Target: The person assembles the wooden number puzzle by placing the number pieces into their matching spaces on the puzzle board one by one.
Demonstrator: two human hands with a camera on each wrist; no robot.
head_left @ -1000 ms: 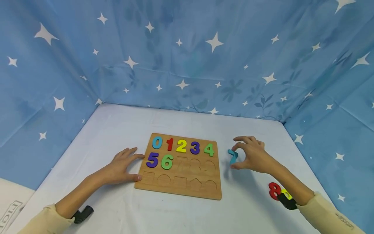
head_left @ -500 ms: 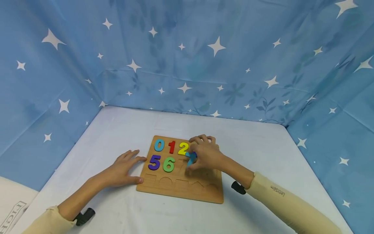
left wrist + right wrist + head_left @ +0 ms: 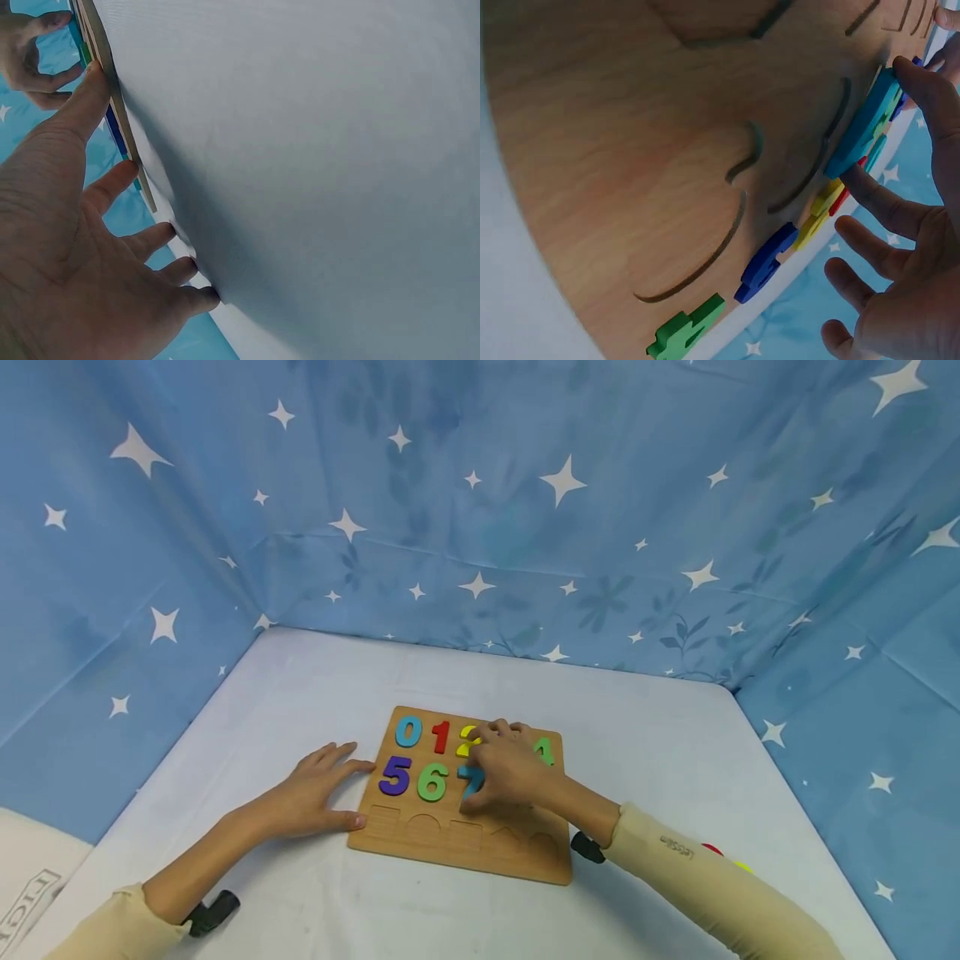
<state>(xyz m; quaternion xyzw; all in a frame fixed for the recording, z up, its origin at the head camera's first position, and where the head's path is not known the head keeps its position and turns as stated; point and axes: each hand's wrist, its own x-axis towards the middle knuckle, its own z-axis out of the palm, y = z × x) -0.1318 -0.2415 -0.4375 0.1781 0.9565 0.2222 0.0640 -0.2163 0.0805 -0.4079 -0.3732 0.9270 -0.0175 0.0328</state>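
Note:
My right hand (image 3: pixel 513 768) pinches a blue number 7 (image 3: pixel 471 779) between thumb and index finger. The 7 is over the second row of the wooden number board (image 3: pixel 480 852), just right of the green 6 (image 3: pixel 432 782). In the right wrist view the blue 7 (image 3: pixel 862 124) lies close over the board, thumb at one end and index fingertip at the other. My left hand (image 3: pixel 315 793) rests at the board's left edge, fingers spread, thumb and index fingertip touching it. The number 3 is hidden behind my right hand in the head view.
On the board sit a blue 0 (image 3: pixel 408 732), red 1 (image 3: pixel 441 737), yellow 2 (image 3: pixel 466 748), green 4 (image 3: pixel 544 750) and purple 5 (image 3: pixel 395 776). Cut-out shapes line its front row. A red piece (image 3: pixel 712 848) and a yellow piece (image 3: pixel 743 866) peek out beyond my right sleeve.
My right hand has carried the blue 7 leftward from beside the board to over the second row, then a little further left and lower beside the 6. The left hand stays at the edge.

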